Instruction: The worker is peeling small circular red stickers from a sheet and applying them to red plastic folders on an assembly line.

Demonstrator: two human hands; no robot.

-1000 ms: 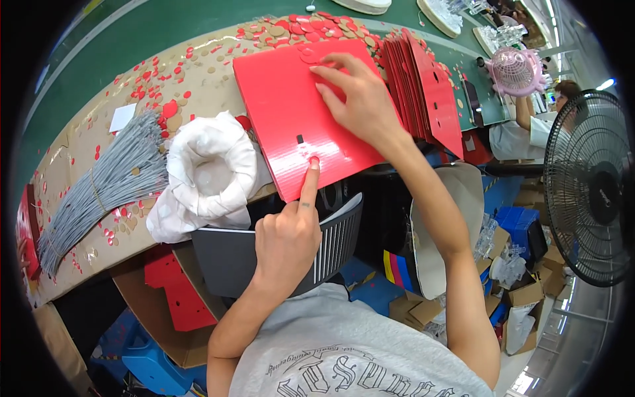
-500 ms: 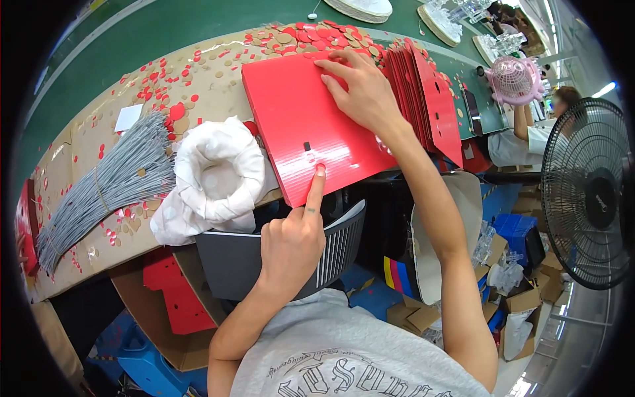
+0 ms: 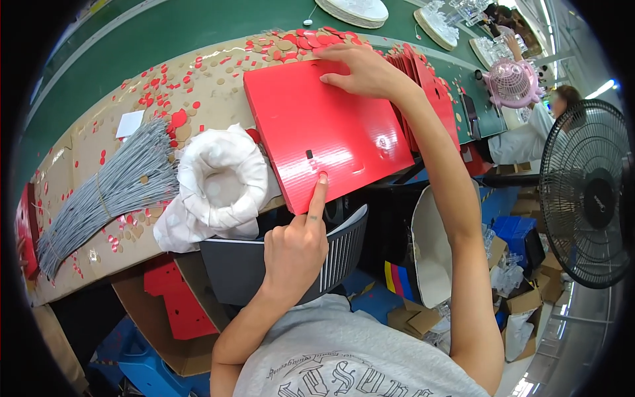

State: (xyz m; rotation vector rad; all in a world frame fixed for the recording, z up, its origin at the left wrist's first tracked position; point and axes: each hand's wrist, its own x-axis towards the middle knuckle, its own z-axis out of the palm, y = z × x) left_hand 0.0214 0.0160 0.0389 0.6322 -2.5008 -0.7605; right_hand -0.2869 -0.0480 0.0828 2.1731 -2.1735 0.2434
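Observation:
A flat red corrugated sheet lies on the cardboard-covered worktop, overhanging its near edge. My left hand points with its index finger pressed on the sheet's near edge, beside a small dark slot; the other fingers are curled. My right hand rests flat on the sheet's far right corner, fingers spread. A stack of red sheets stands on edge just right of it.
A white cloth bag and a bundle of grey cords lie left of the sheet. Red and brown punched discs litter the top. A grey slatted bin sits below. A black fan stands right; another person works far right.
The red sheet has slid and turned slightly toward the right. My right hand moved from the sheet's middle to its far corner. My left index finger stays pressed at the near edge.

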